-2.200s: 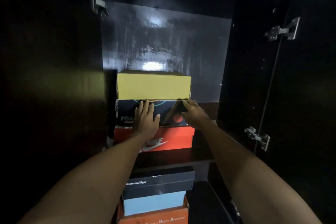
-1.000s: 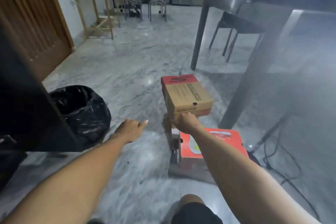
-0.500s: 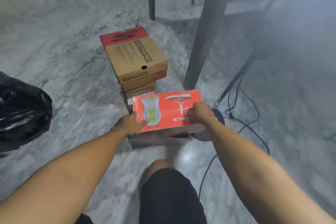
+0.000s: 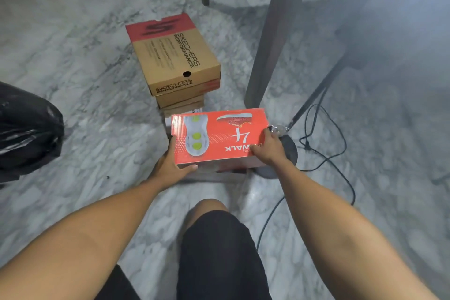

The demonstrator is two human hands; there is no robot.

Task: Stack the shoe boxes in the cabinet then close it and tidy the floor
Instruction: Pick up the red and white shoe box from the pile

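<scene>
I see both hands now clamp the red shoe box [image 4: 219, 136] at frame centre: left hand [image 4: 170, 165] curled under its near-left corner, right hand [image 4: 267, 148] gripping the right end. Half a second ago the left only touched it. Behind, the brown box stack [image 4: 175, 61] stays put.
</scene>
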